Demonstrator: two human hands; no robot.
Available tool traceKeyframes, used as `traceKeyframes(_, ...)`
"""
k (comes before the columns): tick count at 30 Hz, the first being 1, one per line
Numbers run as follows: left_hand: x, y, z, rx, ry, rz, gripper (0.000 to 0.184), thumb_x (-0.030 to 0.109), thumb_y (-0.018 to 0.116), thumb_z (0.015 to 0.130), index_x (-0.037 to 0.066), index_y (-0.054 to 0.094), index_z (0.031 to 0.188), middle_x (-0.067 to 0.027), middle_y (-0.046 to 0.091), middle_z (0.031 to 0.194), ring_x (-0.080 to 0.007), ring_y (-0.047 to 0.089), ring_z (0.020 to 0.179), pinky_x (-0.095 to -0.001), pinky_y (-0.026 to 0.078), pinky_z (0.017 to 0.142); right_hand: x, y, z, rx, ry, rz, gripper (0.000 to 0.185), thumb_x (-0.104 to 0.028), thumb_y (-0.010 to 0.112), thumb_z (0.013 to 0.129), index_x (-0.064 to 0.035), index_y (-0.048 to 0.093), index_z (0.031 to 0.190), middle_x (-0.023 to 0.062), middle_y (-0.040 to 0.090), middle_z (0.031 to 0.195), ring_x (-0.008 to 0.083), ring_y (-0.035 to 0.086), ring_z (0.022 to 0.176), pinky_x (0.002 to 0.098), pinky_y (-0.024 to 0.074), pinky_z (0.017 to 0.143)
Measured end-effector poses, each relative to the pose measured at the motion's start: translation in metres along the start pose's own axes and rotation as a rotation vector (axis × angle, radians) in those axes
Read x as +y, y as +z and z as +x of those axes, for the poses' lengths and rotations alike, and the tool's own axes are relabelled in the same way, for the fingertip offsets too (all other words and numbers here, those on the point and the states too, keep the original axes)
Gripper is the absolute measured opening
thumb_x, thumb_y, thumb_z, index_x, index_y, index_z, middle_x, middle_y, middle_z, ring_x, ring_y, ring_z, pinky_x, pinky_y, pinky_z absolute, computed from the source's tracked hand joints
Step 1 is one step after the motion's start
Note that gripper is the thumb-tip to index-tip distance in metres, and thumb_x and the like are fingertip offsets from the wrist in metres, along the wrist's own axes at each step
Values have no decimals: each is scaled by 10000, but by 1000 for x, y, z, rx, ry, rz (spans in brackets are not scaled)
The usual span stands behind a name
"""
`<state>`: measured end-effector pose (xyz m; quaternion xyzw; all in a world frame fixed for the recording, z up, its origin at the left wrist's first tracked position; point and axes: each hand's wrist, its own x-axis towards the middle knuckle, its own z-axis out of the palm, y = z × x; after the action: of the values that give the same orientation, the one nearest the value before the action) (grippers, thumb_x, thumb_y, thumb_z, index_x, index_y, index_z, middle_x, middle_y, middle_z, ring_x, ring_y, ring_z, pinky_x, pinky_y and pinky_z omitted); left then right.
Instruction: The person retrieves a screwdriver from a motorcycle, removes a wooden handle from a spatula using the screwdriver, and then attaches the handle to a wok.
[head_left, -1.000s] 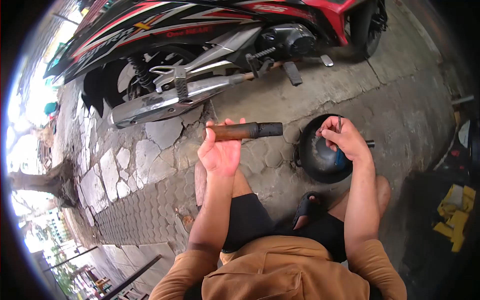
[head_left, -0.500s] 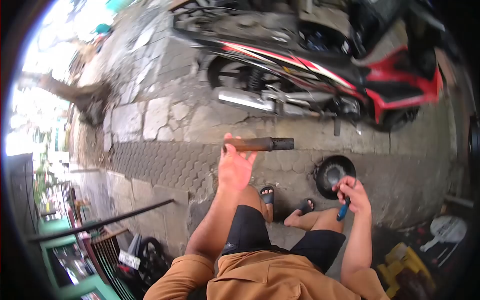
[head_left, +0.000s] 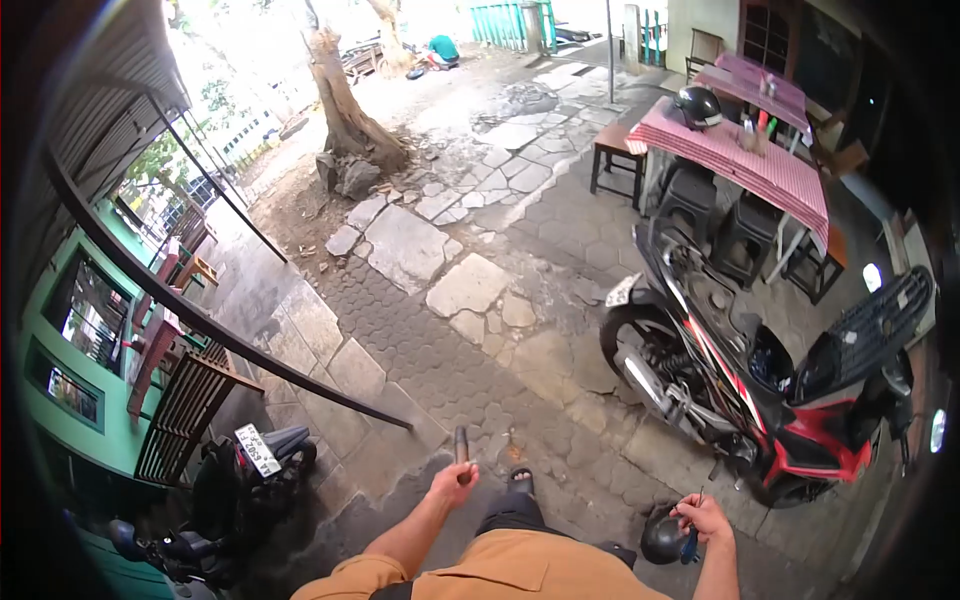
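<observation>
My left hand is closed around the lower end of a brown tube with a dark end, held upright over the paving. My right hand is closed on a screwdriver-like tool with a blue handle. The handle hangs below the fingers, and a thin dark shaft shows above them. Below and left of that hand, a round black pan rests on the ground, partly hidden by the hand.
A red and black motorbike stands at right with its seat raised. Behind it is a table with a checked cloth, bearing a helmet. A dark pole slants across the left. Another motorbike is at lower left. A tree trunk rises ahead.
My view has lifted and turned from the ground beside the motorbike toward the yard and tree. The tube has swung from lying crosswise to upright. Both hands still hold their things.
</observation>
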<state>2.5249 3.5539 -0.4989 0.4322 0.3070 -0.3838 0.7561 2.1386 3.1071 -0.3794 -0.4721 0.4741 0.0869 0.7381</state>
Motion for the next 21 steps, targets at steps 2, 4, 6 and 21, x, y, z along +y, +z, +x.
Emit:
traceKeyframes(2, 26, -27, -11, 89, -132, -67, 286, 9, 680, 877, 36, 512, 1108, -122, 650, 962, -257, 673, 909, -427, 579, 845, -17, 34, 12, 16, -26, -79, 83, -69, 650, 912, -21, 590, 944, 153, 709, 885, 154, 587, 530, 307, 472, 443)
traceKeyframes(4, 59, -12, -11, 121, -19, -6, 265, 27, 689, 870, 45, 539, 1088, -106, 643, 958, -230, 664, 873, -379, 580, 780, -57, 71, 28, 16, -5, -93, 88, -84, 654, 911, -26, 593, 936, 142, 711, 875, 149, 586, 529, 307, 474, 445)
traceKeyframes(6, 94, 12, -13, 36, 104, 129, 301, 38, 716, 854, 47, 539, 1097, -89, 635, 953, -211, 654, 852, -357, 572, 764, -73, 101, 54, -32, 35, -163, 101, -93, 672, 888, -31, 613, 943, 106, 703, 827, 140, 588, 543, 301, 457, 438)
traceKeyframes(21, 282, 320, 73, -357, 520, 652, 404, 3, 744, 798, 38, 447, 1071, -50, 590, 832, -147, 612, 664, -297, 504, 565, -352, 242, 232, -206, -330, -112, 111, -98, 633, 916, 2, 605, 954, 95, 672, 842, 100, 545, 526, 252, 425, 439)
